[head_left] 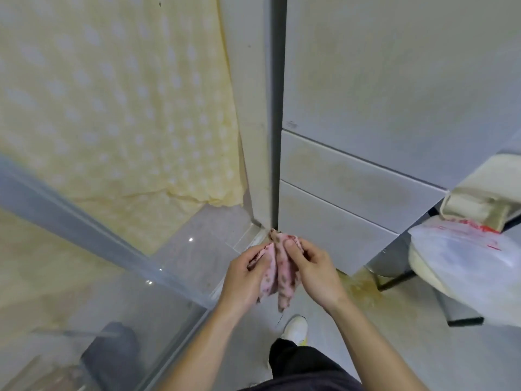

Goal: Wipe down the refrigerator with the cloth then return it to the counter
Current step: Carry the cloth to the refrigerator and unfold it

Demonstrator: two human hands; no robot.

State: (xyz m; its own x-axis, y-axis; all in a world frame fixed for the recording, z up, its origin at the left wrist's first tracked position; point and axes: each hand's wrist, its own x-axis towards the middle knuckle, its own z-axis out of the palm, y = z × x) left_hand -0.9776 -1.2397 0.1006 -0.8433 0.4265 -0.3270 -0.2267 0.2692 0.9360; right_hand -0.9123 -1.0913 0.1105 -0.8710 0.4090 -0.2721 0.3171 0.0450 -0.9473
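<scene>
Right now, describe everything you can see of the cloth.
The cloth is pink with dark brownish spots and looks like soft, thin fabric. It is bunched into long hanging folds. The left hand and right hand both grip its upper part, while its lower ends dangle free. It is held in the air in front of the white refrigerator, near the refrigerator's lower corner; no contact between them shows.

forearms (194, 345) bare; trousers (301, 365) black; 1 shoe (295, 328) white, yellow edge
</scene>
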